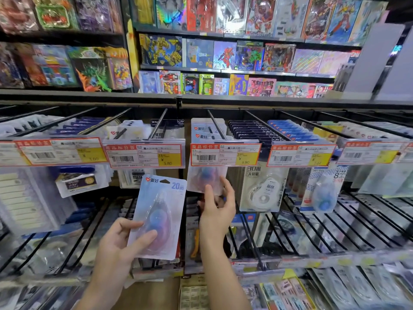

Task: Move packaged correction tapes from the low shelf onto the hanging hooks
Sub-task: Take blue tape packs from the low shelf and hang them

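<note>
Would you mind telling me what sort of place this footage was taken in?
Most likely a stationery and toy shop: price tags on display hooks, hanging correction tape packs, and boxed toys shelved behind.

Loose correction tape pack (157, 217) left of hanging pack (206, 179), price tag (224, 154) above hanging pack

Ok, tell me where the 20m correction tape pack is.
In the head view the 20m correction tape pack is left of centre, held by the left hand, below the 5.80 price tag.

Boxed toys (234, 54) are stacked on dark back shelves (223, 71); a black ledge (89, 95) is seen below, brightly lit.
</note>
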Motion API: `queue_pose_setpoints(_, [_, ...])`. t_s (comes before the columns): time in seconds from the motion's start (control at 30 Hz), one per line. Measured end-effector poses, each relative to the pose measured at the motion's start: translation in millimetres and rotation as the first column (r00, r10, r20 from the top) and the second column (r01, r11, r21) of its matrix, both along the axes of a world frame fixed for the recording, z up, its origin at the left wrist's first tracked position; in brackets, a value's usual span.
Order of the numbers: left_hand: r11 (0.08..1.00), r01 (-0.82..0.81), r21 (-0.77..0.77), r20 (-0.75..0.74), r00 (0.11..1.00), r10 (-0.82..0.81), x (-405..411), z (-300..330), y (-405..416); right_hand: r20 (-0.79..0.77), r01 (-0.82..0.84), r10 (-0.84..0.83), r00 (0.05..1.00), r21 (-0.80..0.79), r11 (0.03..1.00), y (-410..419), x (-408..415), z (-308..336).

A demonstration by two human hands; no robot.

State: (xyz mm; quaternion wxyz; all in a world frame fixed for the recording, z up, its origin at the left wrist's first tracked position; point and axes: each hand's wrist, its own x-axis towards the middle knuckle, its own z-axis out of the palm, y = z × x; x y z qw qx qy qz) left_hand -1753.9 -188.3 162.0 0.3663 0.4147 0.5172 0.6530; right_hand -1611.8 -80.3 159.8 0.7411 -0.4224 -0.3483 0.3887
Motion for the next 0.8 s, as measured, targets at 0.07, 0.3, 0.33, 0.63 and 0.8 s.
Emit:
queue_pose_setpoints(0.07, [1.000,0.000,-0.001,-0.008,1.000,0.000,0,-1,3,-0.024,-0.008,0.008,1.000,0.004,1.000,6,-3,0])
queue_pose_setpoints(0.3, [1.000,-0.008,0.012,-0.012,1.000,0.009,-2,-1,8,-0.104,-0.008,0.009,0.995,0.004,1.000,29,-12,5])
queue_pose_setpoints(0.33, [1.000,-0.013,0.014,-0.015,1.000,0.013,-2,0,8,-0.108,-0.017,0.017,0.994,0.001,1.000,32,-12,5])
queue_pose_setpoints(0.63, [0.999,-0.016,0.052,-0.055,0.998,0.019,-10,2,6,-0.100,-0.012,0.011,0.995,-0.007,1.000,55,-8,3])
queue_pose_setpoints(0.8, [0.998,-0.027,0.061,-0.050,0.998,0.030,-14,8,3,-0.058,-0.022,0.021,0.998,-0.017,1.000,60,-9,-1])
